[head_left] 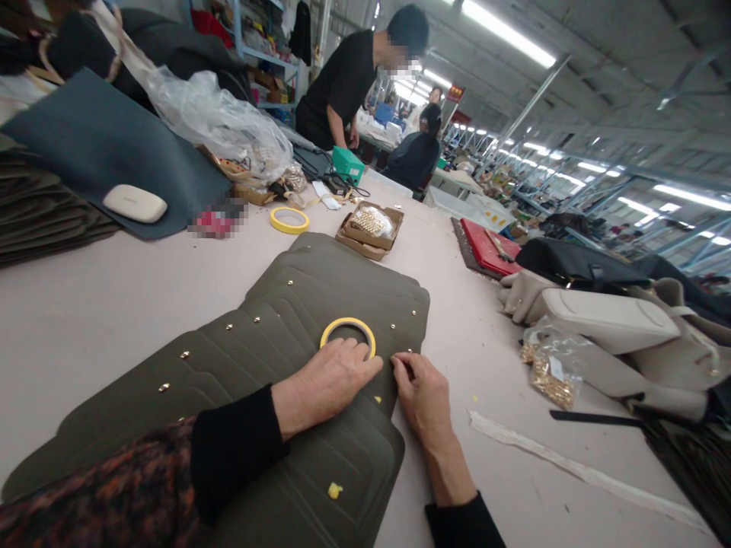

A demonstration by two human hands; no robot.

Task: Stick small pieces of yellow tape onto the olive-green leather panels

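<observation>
Curling left-hand fingers (370, 371) over the yellow tape ring (348, 323), we might, by leaning, drag the flat olive leather-like panel (302, 323) (right-hand fingertips (405, 358) pinched, contents unclear).

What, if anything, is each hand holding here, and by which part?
The left hand appears to hold the nearer yellow tape roll by its near rim, under the fingers. The right hand is pinched; whether anything is between its fingertips cannot be told.

Ceiling tubes (508, 32) glare white; the worktable (457, 304) looks softly lit; the right edge (mostly background) blurs.
</observation>
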